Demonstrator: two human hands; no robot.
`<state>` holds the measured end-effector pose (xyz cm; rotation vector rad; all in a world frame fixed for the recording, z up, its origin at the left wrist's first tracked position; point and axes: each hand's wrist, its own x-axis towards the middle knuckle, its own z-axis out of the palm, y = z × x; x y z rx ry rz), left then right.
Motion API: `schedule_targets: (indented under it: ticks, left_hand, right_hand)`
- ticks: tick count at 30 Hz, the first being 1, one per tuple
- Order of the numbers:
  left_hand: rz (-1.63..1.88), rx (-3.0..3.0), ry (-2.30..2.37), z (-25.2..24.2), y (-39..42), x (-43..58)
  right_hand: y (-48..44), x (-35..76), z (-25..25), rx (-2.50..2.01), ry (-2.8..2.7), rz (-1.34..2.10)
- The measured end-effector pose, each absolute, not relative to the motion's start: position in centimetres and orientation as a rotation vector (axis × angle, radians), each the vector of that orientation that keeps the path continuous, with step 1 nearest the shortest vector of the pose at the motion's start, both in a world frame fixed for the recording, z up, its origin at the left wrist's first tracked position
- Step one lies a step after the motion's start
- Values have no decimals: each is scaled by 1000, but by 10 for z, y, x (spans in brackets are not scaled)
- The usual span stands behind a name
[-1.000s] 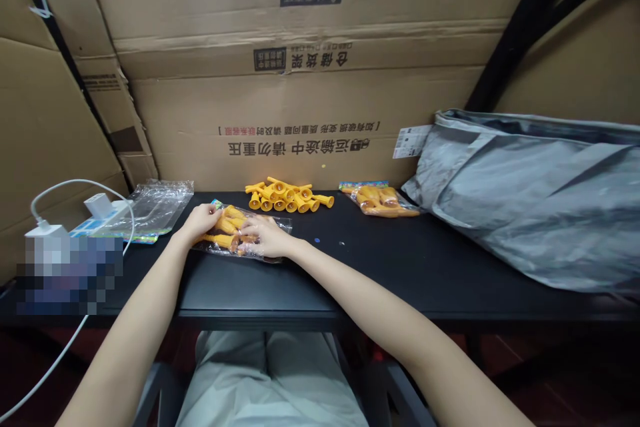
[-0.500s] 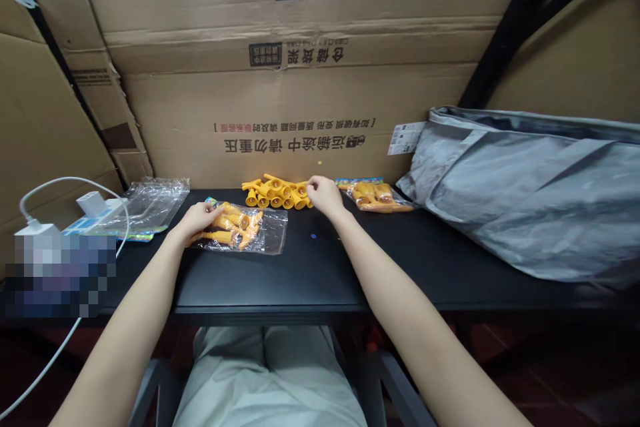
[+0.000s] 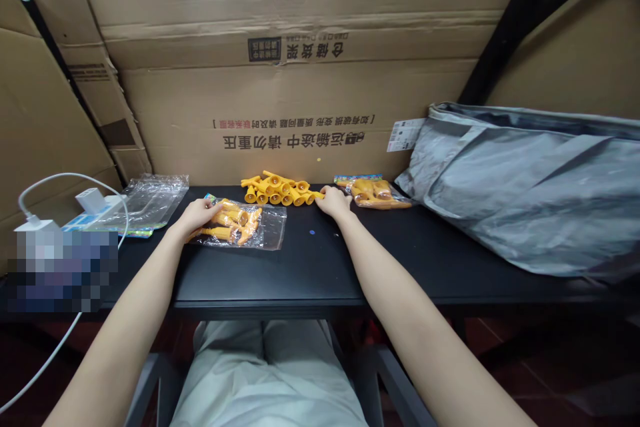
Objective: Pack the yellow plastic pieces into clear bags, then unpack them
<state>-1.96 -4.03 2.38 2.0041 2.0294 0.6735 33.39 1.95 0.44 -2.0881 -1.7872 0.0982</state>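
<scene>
My left hand (image 3: 197,215) rests on the left end of a clear plastic bag (image 3: 240,226) that holds several yellow toy trumpets, fingers curled over its edge. My right hand (image 3: 333,201) is at the right end of a loose pile of yellow toy trumpets (image 3: 277,189) at the back of the black table (image 3: 310,267). Its fingers are pinched round one trumpet from the pile. A second filled bag of yellow trumpets (image 3: 375,193) lies just right of that hand.
Empty clear bags (image 3: 147,200) lie at the left, beside a white charger and cable (image 3: 93,200). A large grey bag (image 3: 530,180) fills the table's right side. Cardboard boxes (image 3: 300,80) wall off the back and left.
My right hand left the bag on the table, reached back to the loose pile and closed on a trumpet at its right end. My left hand stayed on the bag.
</scene>
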Motion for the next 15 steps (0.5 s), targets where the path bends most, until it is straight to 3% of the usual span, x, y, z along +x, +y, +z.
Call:
schedule_targets:
  ticks: [15]
  left_hand:
    - [668,1977,2048,28,-43,-17]
  right_hand:
    - [21,335,21,-1404,-1204,-45]
